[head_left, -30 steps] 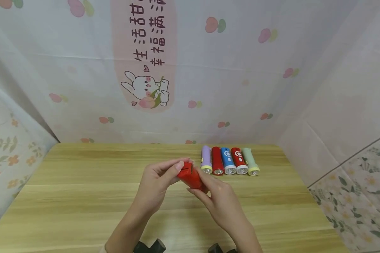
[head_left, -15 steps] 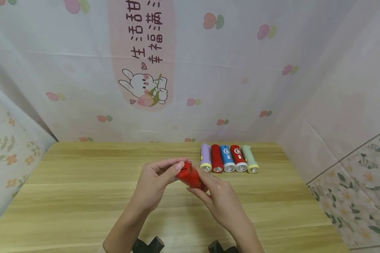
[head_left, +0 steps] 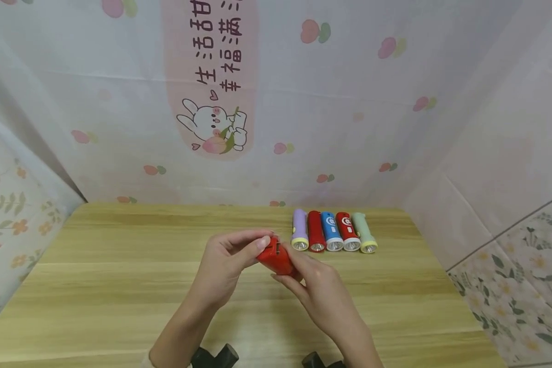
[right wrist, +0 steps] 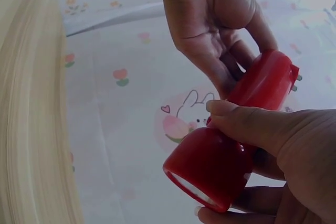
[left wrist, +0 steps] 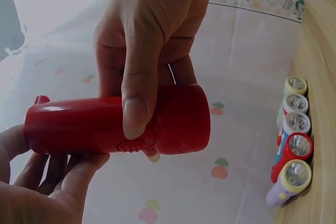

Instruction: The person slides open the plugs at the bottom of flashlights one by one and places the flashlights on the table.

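Holding glossy red cyl. torch, L grip pinching tail, R grip round neck

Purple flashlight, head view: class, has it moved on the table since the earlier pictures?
No. The purple flashlight keeps its place against the back edge of the table and beside its red neighbour.

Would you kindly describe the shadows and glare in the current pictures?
In the head view, soft shadows lie on the tabletop below the left hand and right hand; in the left wrist view, a pale sheen shows on the red flashlight; in the right wrist view, the upper right corner is washed out.
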### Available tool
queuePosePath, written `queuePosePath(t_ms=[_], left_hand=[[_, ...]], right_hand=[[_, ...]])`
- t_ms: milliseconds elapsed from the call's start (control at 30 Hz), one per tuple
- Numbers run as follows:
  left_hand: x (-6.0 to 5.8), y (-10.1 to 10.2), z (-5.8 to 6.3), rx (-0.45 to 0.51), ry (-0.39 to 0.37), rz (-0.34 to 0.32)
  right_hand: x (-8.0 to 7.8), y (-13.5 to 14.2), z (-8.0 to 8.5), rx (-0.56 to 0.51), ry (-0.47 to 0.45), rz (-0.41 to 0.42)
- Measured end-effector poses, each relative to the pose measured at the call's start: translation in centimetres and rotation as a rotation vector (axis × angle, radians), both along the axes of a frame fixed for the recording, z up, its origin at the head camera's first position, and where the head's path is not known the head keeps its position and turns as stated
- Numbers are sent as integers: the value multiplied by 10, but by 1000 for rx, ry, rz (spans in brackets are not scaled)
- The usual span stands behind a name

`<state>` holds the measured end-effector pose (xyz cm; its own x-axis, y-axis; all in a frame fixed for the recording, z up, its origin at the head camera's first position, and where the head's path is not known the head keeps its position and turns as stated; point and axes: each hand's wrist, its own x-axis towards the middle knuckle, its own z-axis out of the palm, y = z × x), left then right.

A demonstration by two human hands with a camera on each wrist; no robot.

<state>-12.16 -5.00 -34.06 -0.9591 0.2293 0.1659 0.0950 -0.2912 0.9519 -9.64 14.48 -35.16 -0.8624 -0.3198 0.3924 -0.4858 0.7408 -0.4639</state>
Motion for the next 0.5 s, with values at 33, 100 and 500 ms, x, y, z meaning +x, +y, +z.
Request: queuePosePath(t_ms=[33,100,500], left_hand=[[0,0,0,-2,4,-1],[1,-1,0,-7,1,3],[4,-2,0,-7,-10,11]], right_hand=[[0,0,0,6,11,-1],[1,-1,0,14,32,-1],[3,-3,0,6,32,5]])
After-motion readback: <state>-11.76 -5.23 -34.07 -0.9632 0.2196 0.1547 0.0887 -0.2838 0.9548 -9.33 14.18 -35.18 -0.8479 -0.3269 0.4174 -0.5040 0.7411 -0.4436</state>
